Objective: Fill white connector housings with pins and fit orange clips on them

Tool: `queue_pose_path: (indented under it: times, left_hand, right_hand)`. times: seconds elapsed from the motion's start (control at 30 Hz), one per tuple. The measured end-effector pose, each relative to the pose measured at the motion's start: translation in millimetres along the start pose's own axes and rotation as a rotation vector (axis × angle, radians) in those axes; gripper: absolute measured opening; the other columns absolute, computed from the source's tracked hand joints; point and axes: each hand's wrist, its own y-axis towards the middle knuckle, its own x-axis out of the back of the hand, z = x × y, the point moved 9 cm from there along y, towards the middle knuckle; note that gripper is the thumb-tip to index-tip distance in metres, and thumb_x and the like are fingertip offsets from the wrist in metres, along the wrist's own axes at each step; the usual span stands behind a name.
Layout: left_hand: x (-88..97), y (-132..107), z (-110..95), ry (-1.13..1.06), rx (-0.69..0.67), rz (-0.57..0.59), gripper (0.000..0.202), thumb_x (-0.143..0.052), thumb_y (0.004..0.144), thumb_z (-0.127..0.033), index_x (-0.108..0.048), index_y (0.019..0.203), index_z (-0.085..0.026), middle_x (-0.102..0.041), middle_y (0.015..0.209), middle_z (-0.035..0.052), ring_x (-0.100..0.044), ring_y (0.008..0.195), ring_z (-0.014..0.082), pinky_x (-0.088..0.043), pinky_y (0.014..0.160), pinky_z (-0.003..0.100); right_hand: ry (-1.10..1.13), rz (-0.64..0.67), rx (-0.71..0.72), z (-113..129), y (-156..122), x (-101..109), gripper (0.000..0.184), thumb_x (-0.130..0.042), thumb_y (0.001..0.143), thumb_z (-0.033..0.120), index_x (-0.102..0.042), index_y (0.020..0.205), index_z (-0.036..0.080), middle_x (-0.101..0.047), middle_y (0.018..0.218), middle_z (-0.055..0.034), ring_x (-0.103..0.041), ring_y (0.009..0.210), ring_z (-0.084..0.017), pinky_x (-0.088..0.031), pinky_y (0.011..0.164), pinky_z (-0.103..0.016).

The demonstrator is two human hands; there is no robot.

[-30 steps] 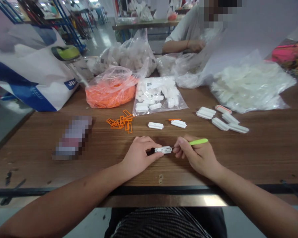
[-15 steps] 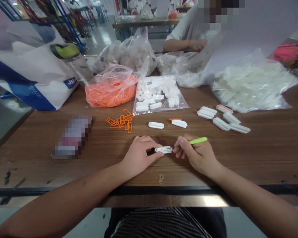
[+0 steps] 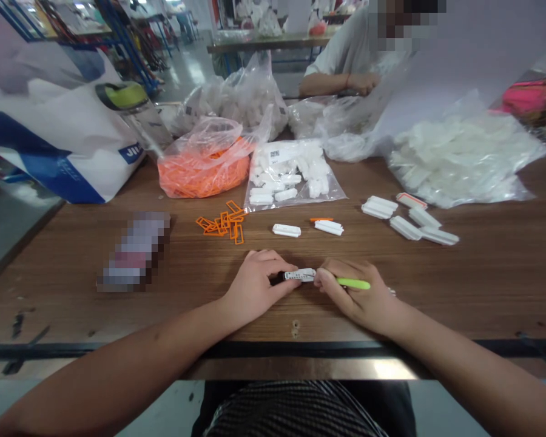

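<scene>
My left hand (image 3: 255,282) rests on the wooden table (image 3: 482,273) with its fingers closed on the left end of a small white plastic piece (image 3: 299,275). At the piece's right end, my right hand (image 3: 359,294) grips a tool with a light green handle (image 3: 352,283), its tip against the piece. The handle lies low across my fingers. Two more white pieces (image 3: 286,230) lie just beyond my hands, beside a thin orange strip (image 3: 321,219).
Loose orange clips (image 3: 225,226) lie ahead left, before a bag of orange clips (image 3: 204,167) and a bag of white pieces (image 3: 286,176). Several white pieces (image 3: 409,221) sit at the right near a large bag (image 3: 459,158). A person sits across the table.
My right hand has turned over and closed in on the piece; the green handle has swung down from pointing up-right to lying nearly flat. My left hand has stayed put.
</scene>
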Motion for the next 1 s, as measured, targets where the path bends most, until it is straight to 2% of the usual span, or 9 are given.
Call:
queue_pose_path:
  times: [0.07, 0.2, 0.3, 0.77, 0.9, 1.0]
  left_hand:
    - [0.1, -0.3, 0.1, 0.005, 0.0, -0.003, 0.013, -0.072, 0.08, -0.031, -0.073, 0.091, -0.023, -0.07, 0.083, 0.0, -0.062, 0.077, 0.0168, -0.038, 0.076, 0.034]
    - [-0.2, 0.0, 0.0, 0.006, -0.007, 0.005, 0.014, -0.072, 0.08, -0.032, -0.073, 0.093, -0.025, -0.071, 0.087, 0.0002, -0.063, 0.081, 0.0178, -0.039, 0.077, 0.035]
    - [-0.3, 0.4, 0.2, 0.004, -0.006, 0.013, 0.014, -0.072, 0.08, -0.032, -0.073, 0.093, -0.025, -0.072, 0.088, 0.0004, -0.063, 0.082, 0.0182, -0.039, 0.077, 0.035]
    - [-0.4, 0.0, 0.6, 0.013, -0.01, 0.005, 0.016, -0.073, 0.08, -0.032, -0.072, 0.093, -0.024, -0.071, 0.087, 0.0001, -0.062, 0.078, 0.0171, -0.039, 0.076, 0.035]
    - [-0.1, -0.5, 0.4, 0.008, -0.009, 0.006, 0.016, -0.073, 0.08, -0.031, -0.072, 0.093, -0.024, -0.071, 0.087, 0.0005, -0.062, 0.078, 0.0174, -0.039, 0.076, 0.035]
    - [-0.1, -0.6, 0.7, 0.004, -0.01, 0.003, 0.015, -0.072, 0.08, -0.032, -0.072, 0.093, -0.024, -0.071, 0.086, 0.0007, -0.062, 0.079, 0.0178, -0.039, 0.077, 0.035]
  right_hand:
    - [0.045, -0.027, -0.027, -2.5, 0.0, 2.2, 0.034, -0.041, 0.096, 0.029, -0.058, 0.068, 0.019, -0.063, 0.062, -0.0021, -0.06, 0.057, -0.013, -0.046, 0.057, -0.028]
    - [0.311, -0.169, -0.273, -32.3, -3.4, 9.5, 0.038, -0.043, 0.096, 0.039, -0.061, 0.07, 0.018, -0.065, 0.059, -0.0017, -0.06, 0.048, -0.011, -0.046, 0.045, -0.023]
    - [0.425, -0.206, -0.356, -45.3, -4.4, 8.0, 0.041, -0.046, 0.094, 0.046, -0.061, 0.069, 0.017, -0.065, 0.058, -0.0026, -0.06, 0.045, -0.01, -0.046, 0.041, -0.021]
    - [0.481, -0.145, -0.384, -52.4, -2.6, -4.0, 0.043, -0.046, 0.093, 0.05, -0.06, 0.07, 0.016, -0.065, 0.06, -0.0029, -0.061, 0.047, -0.01, -0.047, 0.041, -0.02]
    - [0.403, -0.075, -0.359, -46.4, 0.1, -4.1, 0.043, -0.043, 0.095, 0.048, -0.06, 0.071, 0.017, -0.065, 0.061, -0.0023, -0.061, 0.049, -0.011, -0.048, 0.045, -0.022]
    - [0.231, -0.036, -0.27, -31.5, 2.6, 0.0, 0.039, -0.041, 0.097, 0.042, -0.059, 0.07, 0.019, -0.065, 0.062, -0.0014, -0.061, 0.055, -0.012, -0.049, 0.054, -0.025]
